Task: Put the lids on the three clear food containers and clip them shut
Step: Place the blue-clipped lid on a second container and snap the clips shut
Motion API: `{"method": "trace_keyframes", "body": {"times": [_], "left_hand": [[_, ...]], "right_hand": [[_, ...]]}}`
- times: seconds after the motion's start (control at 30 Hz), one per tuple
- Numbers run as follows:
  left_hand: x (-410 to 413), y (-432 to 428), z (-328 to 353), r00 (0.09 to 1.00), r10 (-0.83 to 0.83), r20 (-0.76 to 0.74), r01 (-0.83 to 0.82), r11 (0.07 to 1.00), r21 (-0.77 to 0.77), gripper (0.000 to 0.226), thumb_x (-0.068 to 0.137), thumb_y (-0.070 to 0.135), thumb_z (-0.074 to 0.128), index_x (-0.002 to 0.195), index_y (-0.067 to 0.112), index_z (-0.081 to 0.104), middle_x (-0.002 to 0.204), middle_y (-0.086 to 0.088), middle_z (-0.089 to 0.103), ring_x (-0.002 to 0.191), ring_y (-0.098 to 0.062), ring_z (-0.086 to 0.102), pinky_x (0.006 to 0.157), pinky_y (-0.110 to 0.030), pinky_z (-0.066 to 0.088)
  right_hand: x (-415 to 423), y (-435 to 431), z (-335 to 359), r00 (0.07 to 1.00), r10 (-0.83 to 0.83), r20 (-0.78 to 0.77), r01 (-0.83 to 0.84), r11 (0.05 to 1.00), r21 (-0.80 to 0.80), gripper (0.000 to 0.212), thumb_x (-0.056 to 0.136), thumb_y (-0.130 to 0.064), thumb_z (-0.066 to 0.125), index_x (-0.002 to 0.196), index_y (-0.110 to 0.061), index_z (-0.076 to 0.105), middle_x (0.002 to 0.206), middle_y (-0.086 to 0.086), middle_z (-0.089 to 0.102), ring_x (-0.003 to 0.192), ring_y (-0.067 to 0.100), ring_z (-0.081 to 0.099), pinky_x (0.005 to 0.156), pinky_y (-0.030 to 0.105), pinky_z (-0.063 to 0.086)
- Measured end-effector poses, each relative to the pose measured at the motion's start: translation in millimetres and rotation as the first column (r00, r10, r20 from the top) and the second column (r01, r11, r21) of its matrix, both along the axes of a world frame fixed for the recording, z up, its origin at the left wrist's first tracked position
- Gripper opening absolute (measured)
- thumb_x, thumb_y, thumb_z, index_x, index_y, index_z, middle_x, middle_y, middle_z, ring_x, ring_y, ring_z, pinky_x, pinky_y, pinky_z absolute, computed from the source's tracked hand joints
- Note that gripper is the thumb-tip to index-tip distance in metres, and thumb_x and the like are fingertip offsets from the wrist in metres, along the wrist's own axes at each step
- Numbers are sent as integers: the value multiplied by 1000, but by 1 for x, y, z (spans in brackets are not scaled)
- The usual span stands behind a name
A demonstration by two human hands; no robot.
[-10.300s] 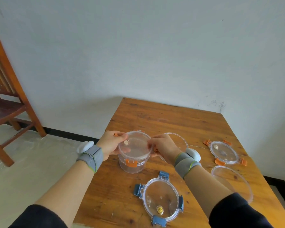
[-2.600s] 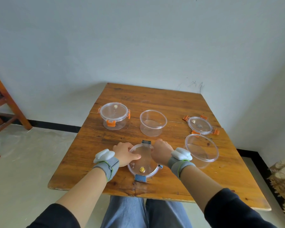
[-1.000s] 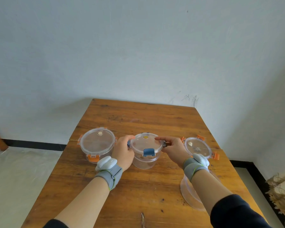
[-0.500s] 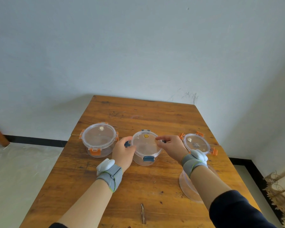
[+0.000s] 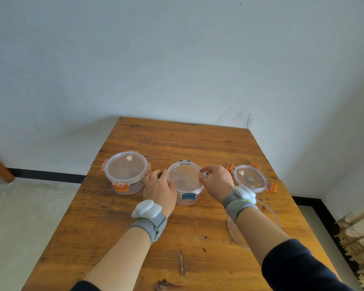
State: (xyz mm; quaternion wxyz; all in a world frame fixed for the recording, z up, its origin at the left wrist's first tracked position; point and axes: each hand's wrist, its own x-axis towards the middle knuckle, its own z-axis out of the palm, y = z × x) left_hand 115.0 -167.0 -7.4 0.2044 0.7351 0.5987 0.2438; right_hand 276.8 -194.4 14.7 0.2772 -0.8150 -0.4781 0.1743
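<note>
Between both hands' fingers [image 5: 205, 171]: blue-clipped container [image 5: 185, 182], touching its sides.

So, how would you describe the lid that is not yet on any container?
On the wooden table, look at the right end of the row of three round clear items. The loose lid lies flat on the wood with orange clips splayed out; its neighbours are lidded tubs that stand taller.

The left hand [image 5: 159, 189] hides the left clip of the blue-clipped container [image 5: 185, 182], the right forearm [image 5: 259, 229] covers part of the open clear container [image 5: 269, 215], and the worktop [image 5: 198, 227] is cut off by the bottom edge.
</note>
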Motion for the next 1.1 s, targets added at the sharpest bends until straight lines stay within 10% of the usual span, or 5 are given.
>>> {"method": "trace_keyframes", "body": {"times": [0.27,0.53,0.67,0.87,1.1], "left_hand": [[-2,10,12,995,-47,-84,40,996,-86,30,95,23,43,106,2,61,103,-18,68,95,-35,60,67,-34,39],[-2,20,22,996,-86,27,89,983,-158,14,84,13,50,90,7,61,73,-10,62,69,-33,58,48,-28,30],[-1,22,24,993,-97,66,108,973,-202,35,84,12,50,64,36,35,66,5,53,75,-30,59,65,-35,48],[7,32,21,986,-85,146,120,962,-247,40,91,12,47,131,7,54,118,-8,65,97,-28,60,80,-31,45],[19,43,24,976,-102,193,158,941,-300,44,94,30,51,133,12,53,136,-9,58,121,-29,55,96,-33,42]], "right_hand": [[-3,-1,2,994,-93,-65,90,995,-50,42,88,-26,64,126,-6,62,115,15,69,101,32,66,85,43,57],[5,4,2,922,-226,-314,204,974,-99,11,76,-17,74,78,-10,67,88,14,72,84,31,70,75,40,61],[12,6,2,916,-221,-334,188,974,-128,15,73,-16,77,70,-13,63,86,14,73,82,32,72,79,45,61],[22,3,10,939,-158,-304,79,964,-255,24,73,-14,80,79,1,62,73,18,72,62,28,70,72,40,63],[10,-18,26,928,-14,-371,-148,903,-403,40,79,-31,77,81,8,66,60,17,65,42,23,59,47,29,54]]}}
